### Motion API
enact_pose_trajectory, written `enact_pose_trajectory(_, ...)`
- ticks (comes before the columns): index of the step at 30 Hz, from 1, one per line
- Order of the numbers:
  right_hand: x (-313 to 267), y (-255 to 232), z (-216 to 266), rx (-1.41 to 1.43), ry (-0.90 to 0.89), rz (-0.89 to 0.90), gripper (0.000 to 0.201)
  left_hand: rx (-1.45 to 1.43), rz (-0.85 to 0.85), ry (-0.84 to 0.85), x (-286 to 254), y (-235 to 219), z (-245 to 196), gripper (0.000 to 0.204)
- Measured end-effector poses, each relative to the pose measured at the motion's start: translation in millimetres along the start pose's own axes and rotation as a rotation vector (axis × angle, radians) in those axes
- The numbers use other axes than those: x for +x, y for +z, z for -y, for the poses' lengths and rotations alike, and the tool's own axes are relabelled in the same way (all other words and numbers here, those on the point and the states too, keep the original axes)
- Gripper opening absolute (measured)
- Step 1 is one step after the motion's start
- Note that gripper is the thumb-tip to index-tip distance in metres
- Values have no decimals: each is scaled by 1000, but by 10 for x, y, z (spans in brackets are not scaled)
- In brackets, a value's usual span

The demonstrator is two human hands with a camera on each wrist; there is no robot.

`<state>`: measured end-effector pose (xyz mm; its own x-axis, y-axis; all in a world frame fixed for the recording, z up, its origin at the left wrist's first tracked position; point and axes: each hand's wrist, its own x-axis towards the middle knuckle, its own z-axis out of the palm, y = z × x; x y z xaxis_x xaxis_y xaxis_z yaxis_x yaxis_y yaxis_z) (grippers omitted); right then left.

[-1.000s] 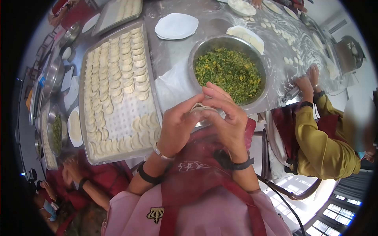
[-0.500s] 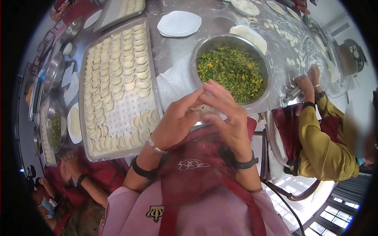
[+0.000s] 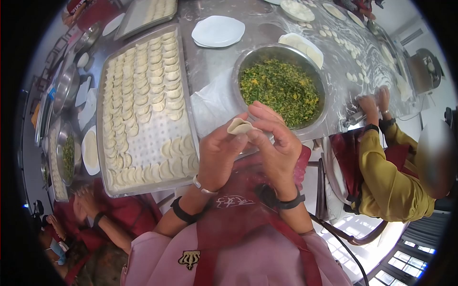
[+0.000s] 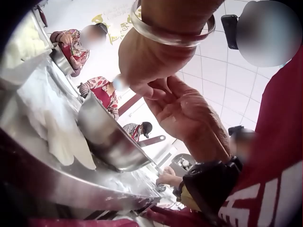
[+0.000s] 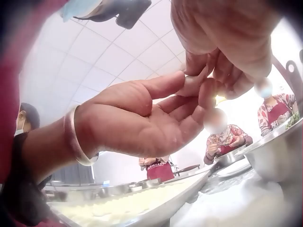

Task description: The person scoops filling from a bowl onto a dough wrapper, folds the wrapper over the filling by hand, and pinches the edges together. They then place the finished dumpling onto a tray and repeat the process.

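A dumpling (image 3: 238, 127) made of pale dough is held up between both hands, in front of the filling bowl in the head view. Its edge is folded over, with a small dark gap at the upper right. My left hand (image 3: 215, 156) pinches the left part of it between thumb and fingers. On the other side, my right hand (image 3: 277, 150) grips it with thumb and forefinger, its other fingers reaching toward the bowl. In the right wrist view the fingers hide most of the dough.
A metal bowl (image 3: 237, 76) of chopped green and yellow filling (image 3: 281, 90) stands ahead. To the left, a perforated tray (image 3: 152, 138) bears rows of dumplings. White plates (image 3: 218, 31) lie behind, and wrappers rest on a plate (image 3: 318, 55). Another person's hands (image 3: 374, 105) work at the right.
The dumpling, mostly covered by the fingers half a second ago, now shows above the thumbs. The hands closed over it, then parted slightly at the top. The tray and bowl stay put.
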<state>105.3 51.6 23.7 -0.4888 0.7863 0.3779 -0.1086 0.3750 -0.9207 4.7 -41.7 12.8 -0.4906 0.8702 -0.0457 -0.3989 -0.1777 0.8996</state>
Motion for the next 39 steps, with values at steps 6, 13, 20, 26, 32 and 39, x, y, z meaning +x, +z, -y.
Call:
enact_pose_trajectory(6, 19, -71, -40, -69, -104, 47, 14, 240, 113, -12, -26, 4, -116, 43)
enact_pose_trajectory(13, 70, -116, 68, -128, 8, 146, 30, 153, 146, -39, 26, -47, -70, 44)
enact_pose_trajectory(20, 85, -172, -83, 51, 30, 251, 29, 222, 176, -35, 26, -79, -80, 45)
enact_pose_trajectory(26, 30, -109, -54, 87, 40, 194, 15, 186, 185, -62, 37, -9, -136, 45)
enact_pose_trajectory(32, 16, -133, -113, -45, -87, 230, 16, 258, 259, -145, 66, -29, -268, 52)
enact_pose_trajectory(39, 84, -166, 18, -94, -56, 310, 21, 240, 231, -116, 35, -69, -214, 57)
